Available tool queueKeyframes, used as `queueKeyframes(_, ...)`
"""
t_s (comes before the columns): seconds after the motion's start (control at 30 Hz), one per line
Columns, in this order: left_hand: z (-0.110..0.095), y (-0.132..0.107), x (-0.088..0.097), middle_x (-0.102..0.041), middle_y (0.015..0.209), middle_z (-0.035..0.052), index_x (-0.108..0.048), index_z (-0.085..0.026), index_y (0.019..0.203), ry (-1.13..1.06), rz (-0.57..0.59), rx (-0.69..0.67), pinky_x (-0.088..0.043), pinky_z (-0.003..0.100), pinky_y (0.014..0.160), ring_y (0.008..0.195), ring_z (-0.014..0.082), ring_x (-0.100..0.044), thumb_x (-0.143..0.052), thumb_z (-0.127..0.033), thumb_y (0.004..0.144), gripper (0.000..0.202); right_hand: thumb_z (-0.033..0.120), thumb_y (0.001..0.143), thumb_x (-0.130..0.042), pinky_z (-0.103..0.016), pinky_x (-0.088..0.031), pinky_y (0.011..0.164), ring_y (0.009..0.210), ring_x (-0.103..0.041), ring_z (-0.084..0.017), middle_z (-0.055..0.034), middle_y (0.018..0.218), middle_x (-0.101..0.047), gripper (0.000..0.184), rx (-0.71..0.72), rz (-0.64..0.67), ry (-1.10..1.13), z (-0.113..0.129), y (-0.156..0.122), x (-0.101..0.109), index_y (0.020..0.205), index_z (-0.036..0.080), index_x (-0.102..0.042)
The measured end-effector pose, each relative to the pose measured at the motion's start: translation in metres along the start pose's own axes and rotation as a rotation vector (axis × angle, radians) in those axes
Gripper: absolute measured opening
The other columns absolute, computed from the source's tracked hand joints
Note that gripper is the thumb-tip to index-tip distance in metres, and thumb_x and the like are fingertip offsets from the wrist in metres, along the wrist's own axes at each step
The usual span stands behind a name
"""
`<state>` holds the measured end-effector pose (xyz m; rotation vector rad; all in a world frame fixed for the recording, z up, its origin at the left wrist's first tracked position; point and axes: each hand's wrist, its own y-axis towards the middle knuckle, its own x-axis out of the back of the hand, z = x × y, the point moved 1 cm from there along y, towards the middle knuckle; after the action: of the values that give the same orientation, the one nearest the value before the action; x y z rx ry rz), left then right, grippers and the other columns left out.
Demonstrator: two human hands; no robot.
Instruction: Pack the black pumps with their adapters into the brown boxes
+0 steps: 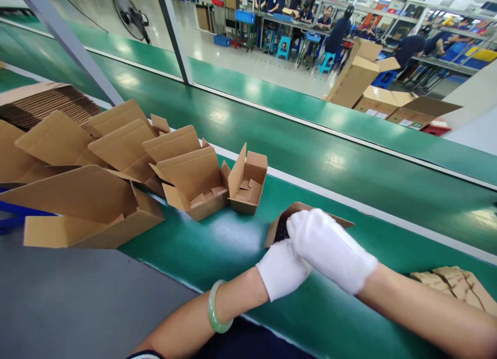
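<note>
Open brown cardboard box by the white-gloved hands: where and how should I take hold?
Likely pinch the box's upright left wall, from the left: it shows bare beside the green belt, while the gloved left hand and right hand cover the near side and a brown flap juts right.

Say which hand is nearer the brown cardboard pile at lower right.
Right. The right hand is left of the brown cardboard pile, at the open box; the left hand is farther left, overlapped by the right.
</note>
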<state>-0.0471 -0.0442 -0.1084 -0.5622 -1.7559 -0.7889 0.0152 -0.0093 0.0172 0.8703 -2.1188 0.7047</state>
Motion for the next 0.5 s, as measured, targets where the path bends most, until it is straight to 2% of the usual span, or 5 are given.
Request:
queueKeyframes(0.13,0.003,-0.007,0.009,-0.067,0.093,0.0127,-0.058,-0.013,0.101,0.069,-0.115,-0.058,-0.05,0.038,0.064,0.081,0.0254,-0.063,-0.038,-0.011,0.086,0.025,-0.003,0.078,-0.039,-0.028,-0.039,0.05,0.061,-0.058,-0.022,-0.0114,0.069,-0.059,0.024,0.028,0.026,0.187,0.008,0.023,-0.021,0.079,0.01,-0.06)
queueKeyframes(0.23,0.006,-0.017,0.016,-0.067,0.085,0.0064,-0.059,-0.016,0.091,0.026,-0.205,-0.166,-0.05,0.033,0.069,0.079,0.019,-0.062,-0.038,-0.014,0.088,0.021,0.003,0.081,-0.04,-0.03,-0.044,0.051,0.06,-0.059,-0.022,-0.0094,0.072,-0.059,0.021,-0.011,0.036,0.251,0.006,0.014,-0.03,0.085,0.011,-0.059)
queueKeyframes(0.3,0.008,-0.027,0.023,-0.066,0.08,0.0035,-0.058,-0.016,0.081,-0.045,-0.322,-0.221,-0.049,0.031,0.071,0.077,0.016,-0.06,-0.042,-0.014,0.087,0.017,0.006,0.08,-0.041,-0.033,-0.049,0.056,0.066,-0.062,-0.024,-0.012,0.085,-0.062,0.025,-0.05,0.019,0.366,0.009,-0.003,-0.038,0.096,0.011,-0.059)
queueKeyframes(0.43,0.016,-0.043,0.05,-0.067,0.088,0.0054,-0.058,-0.015,0.082,-0.09,-0.572,-0.059,-0.047,0.033,0.079,0.089,0.0169,-0.059,-0.046,-0.011,0.084,0.012,0.002,0.071,-0.036,-0.04,-0.053,0.076,0.1,-0.059,-0.03,-0.0276,0.13,-0.044,0.054,-0.129,-0.197,0.614,0.035,-0.033,-0.063,0.124,-0.001,-0.047)
queueKeyframes(0.5,0.024,-0.04,0.068,-0.067,0.093,0.0054,-0.059,-0.016,0.085,-0.053,-0.585,0.046,-0.046,0.037,0.086,0.094,0.0177,-0.058,-0.048,-0.011,0.084,0.013,0.0,0.068,-0.034,-0.045,-0.049,0.087,0.116,-0.048,-0.034,-0.0265,0.133,-0.042,0.06,-0.185,-0.301,0.698,0.052,-0.035,-0.071,0.127,-0.003,-0.044)
